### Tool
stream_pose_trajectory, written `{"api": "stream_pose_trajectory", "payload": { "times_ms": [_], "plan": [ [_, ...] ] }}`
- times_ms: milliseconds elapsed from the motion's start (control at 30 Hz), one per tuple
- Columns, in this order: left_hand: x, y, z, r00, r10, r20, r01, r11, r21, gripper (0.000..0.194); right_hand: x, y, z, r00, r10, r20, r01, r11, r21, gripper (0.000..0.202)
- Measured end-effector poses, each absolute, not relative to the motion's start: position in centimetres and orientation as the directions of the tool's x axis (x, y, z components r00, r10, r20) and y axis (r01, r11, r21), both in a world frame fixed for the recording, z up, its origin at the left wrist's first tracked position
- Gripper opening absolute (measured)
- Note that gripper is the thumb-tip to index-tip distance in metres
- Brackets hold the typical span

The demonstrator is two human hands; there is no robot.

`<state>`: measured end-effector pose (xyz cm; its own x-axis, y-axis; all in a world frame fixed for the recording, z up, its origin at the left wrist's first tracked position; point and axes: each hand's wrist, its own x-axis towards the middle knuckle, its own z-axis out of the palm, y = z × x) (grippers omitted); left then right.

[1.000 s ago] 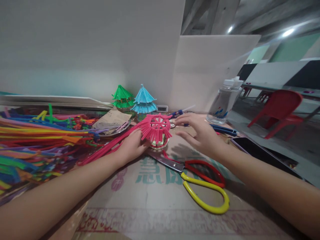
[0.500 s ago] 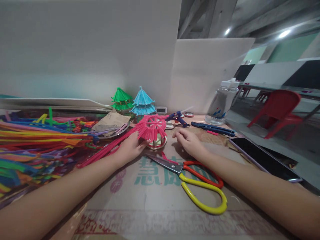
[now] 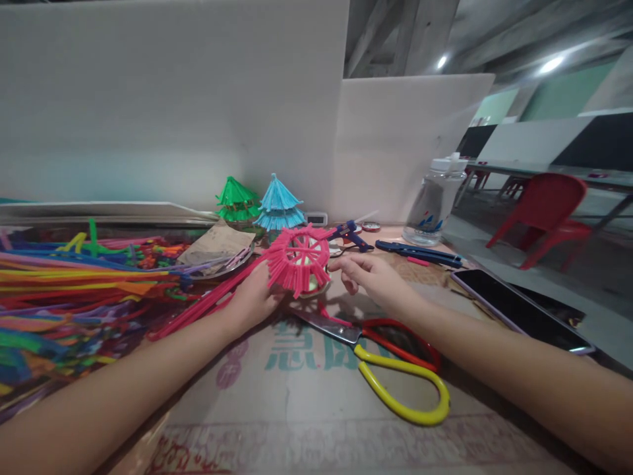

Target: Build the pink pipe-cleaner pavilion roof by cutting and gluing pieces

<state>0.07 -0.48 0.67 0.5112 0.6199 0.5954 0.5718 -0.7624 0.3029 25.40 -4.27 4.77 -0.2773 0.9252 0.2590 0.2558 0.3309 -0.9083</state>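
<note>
A pink pipe-cleaner roof [image 3: 299, 257], ring-shaped with spokes, tilts toward me at the centre. My left hand [image 3: 254, 297] grips its left edge, the fingers partly hidden beneath it. Close to its right side is my right hand [image 3: 368, 274], fingers apart and bent, holding nothing. Under the roof part of a pale round base shows. Scissors [image 3: 353, 336] with one red and one yellow handle lie in front of both hands. Long pink pipe cleaners [image 3: 198, 310] lie beside my left hand.
Multicoloured pipe cleaners [image 3: 89, 284] cover the left side. Green [image 3: 236, 198] and blue [image 3: 279, 201] pagoda-like models stand behind. A glue gun [image 3: 352, 234], blue cutter [image 3: 418, 252], water bottle [image 3: 435, 201] and phone [image 3: 519, 310] lie or stand rightward.
The pink roof has tilted further toward me and covers more of the base. My right hand has moved left, nearer to it, with its fingers more spread. The view has shifted slightly.
</note>
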Motion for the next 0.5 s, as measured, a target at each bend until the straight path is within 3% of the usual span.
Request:
{"api": "stream_pose_trajectory", "payload": {
  "times_ms": [200,500],
  "plan": [
    [-0.02,-0.12,0.20,0.539,0.614,0.576,0.616,-0.754,0.227,0.041,24.75,-4.84,4.40,-0.274,0.946,0.173,0.242,0.242,-0.940,0.054],
    [0.10,-0.29,0.41,0.547,0.601,0.583,0.598,-0.768,0.231,0.036,25.35,-3.99,5.39,-0.155,0.952,0.264,-0.172,0.237,-0.956,0.040]
  ]
}}
